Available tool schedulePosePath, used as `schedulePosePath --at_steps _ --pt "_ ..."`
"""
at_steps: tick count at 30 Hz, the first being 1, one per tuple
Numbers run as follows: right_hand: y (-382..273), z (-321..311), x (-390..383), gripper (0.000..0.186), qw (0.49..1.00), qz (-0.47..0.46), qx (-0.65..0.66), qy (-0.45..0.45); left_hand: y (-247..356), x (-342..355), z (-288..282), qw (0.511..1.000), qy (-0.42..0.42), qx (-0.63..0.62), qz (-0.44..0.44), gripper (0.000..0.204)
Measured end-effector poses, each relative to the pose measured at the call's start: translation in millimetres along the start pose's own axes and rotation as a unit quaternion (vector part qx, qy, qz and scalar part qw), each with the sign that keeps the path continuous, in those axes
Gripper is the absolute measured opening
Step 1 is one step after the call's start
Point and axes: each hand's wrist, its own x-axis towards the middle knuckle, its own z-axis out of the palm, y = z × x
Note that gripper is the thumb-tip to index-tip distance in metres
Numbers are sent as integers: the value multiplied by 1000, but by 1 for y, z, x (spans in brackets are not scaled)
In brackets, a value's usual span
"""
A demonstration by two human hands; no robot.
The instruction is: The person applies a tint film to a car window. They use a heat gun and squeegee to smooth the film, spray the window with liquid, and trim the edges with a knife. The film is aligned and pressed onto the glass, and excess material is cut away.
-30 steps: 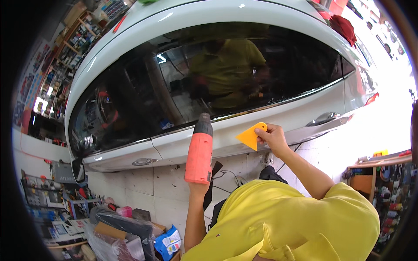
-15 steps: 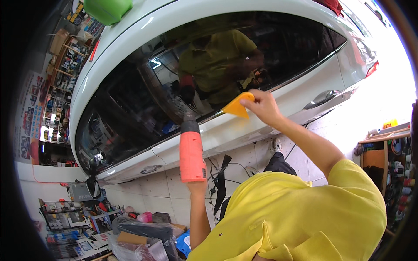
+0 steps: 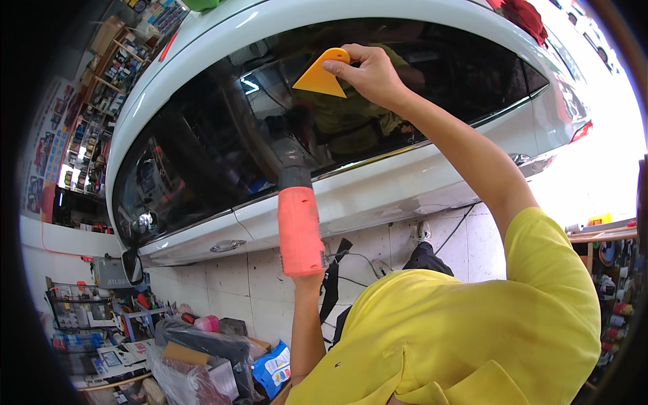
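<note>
My left hand [image 3: 309, 280] is wrapped round a heat gun, its fingers mostly hidden below the tool. The heat gun [image 3: 301, 226] has a coral-red body and a dark nozzle, which points at the lower part of a dark car window [image 3: 223, 152]. My right hand [image 3: 373, 73] pinches a yellow-orange, triangular plastic squeegee [image 3: 321, 77] between thumb and fingers. Its straight edge faces down and left in front of the upper middle of the glass. Whether that edge touches the pane I cannot tell. My own reflection shows in the window.
The white car [image 3: 378, 199] fills the far side, with a mirror [image 3: 133, 266] at left and a red cloth [image 3: 523, 20] on top. Cables and a black strap [image 3: 331, 290] lie on the tiled floor. Boxes, a blue packet [image 3: 272, 368] and tools crowd the lower left.
My right hand has lifted the squeegee up and left, from the window's lower edge to its upper middle. The heat gun stays near the lower edge. The view has shifted slightly.
</note>
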Motion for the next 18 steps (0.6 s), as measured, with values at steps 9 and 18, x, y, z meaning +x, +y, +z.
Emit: schedulePosePath --at_steps 9,18 --pt "16 -11 -5 40 998 38 41 -41 1 -23 16 956 -36 -242 -165 38" --pt "28 -22 -7 39 997 21 77 -10 2 7 -1 994 -39 -64 -75 28"
